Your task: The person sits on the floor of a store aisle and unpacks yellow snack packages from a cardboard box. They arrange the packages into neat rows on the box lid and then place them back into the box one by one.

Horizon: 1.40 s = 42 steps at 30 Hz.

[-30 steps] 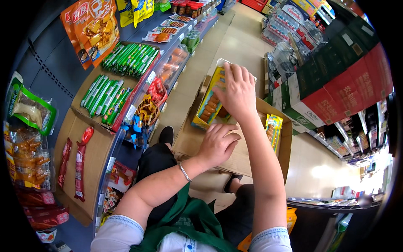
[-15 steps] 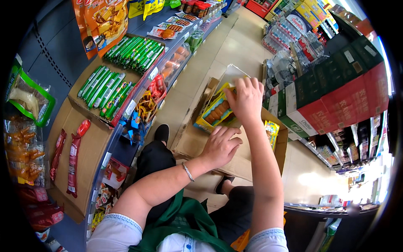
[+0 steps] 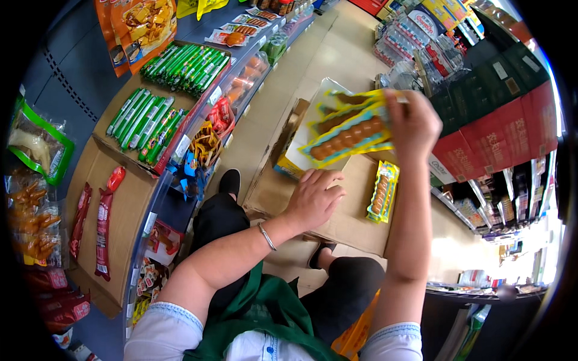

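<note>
My right hand (image 3: 412, 123) is raised over an open cardboard box (image 3: 337, 210) on the floor and grips a bunch of yellow sausage packets (image 3: 349, 129) by their right end. The packets hang out to the left of the hand. My left hand (image 3: 313, 198) lies flat, fingers apart, on the box's folded flap. Another yellow sausage packet (image 3: 381, 192) rests on the flap to the right of that hand. More yellow packets (image 3: 289, 168) show inside the box under the held bunch.
A shelf on my left holds green stick packs (image 3: 153, 114), red sausage sticks (image 3: 102, 222) and hanging snack bags (image 3: 135, 24). Red and dark green cartons (image 3: 500, 114) are stacked on the right. Tiled aisle floor (image 3: 313, 66) runs ahead.
My right hand has come up out of the box, lifting the bunch of yellow packets up and to the right. My left hand has stayed pressed on the flap.
</note>
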Tool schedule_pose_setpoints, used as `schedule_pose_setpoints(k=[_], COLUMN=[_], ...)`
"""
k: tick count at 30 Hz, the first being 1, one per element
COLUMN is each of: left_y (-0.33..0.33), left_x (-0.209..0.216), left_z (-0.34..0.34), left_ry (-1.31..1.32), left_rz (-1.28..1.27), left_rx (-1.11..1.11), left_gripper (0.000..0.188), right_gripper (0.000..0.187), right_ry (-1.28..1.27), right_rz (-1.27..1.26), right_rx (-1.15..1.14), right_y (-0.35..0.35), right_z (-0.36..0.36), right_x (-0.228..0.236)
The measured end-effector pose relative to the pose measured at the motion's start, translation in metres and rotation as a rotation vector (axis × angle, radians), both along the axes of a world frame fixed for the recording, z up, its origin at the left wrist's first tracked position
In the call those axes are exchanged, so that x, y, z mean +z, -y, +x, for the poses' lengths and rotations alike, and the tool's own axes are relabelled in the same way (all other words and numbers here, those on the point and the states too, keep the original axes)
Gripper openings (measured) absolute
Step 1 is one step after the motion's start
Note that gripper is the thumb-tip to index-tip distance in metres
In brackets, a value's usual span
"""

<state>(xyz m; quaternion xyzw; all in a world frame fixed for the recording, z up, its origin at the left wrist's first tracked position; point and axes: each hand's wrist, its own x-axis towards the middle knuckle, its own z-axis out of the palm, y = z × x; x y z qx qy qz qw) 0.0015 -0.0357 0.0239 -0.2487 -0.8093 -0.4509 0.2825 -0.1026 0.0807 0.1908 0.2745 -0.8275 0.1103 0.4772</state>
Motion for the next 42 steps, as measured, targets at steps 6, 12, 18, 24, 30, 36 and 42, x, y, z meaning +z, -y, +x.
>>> schedule_pose_setpoints(k=[6, 12, 18, 24, 30, 36, 42], left_y=[-0.001, -0.007, -0.008, -0.013, -0.032, -0.052, -0.051], left_x=[-0.001, 0.005, 0.001, 0.002, -0.008, -0.031, -0.036], left_z=[0.0, -0.003, -0.002, -0.001, 0.014, 0.012, 0.016], left_ry=[-0.022, -0.01, -0.039, -0.012, -0.021, 0.127, 0.168], left_rz=[0.036, 0.056, 0.01, -0.031, -0.122, -0.281, -0.335], left_rx=[0.004, 0.024, 0.052, 0.084, -0.058, -0.342, -0.366], left_gripper=[0.016, 0.019, 0.021, 0.024, 0.029, 0.044, 0.044], right_gripper=[0.018, 0.026, 0.041, 0.04, 0.027, 0.015, 0.013], right_ry=[0.2, 0.866, 0.893, 0.587, 0.482, 0.205, 0.391], right_rz=[-0.508, -0.338, -0.408, -0.143, -0.095, 0.002, 0.022], right_rx=[0.043, -0.048, -0.087, -0.289, -0.23, -0.098, 0.164], right_y=[-0.082, -0.136, -0.139, -0.133, -0.126, -0.117, -0.034], right_z=[0.026, 0.006, -0.046, -0.05, -0.041, -0.036, -0.008], right_x=[0.045, -0.019, -0.101, -0.129, -0.151, -0.123, -0.048])
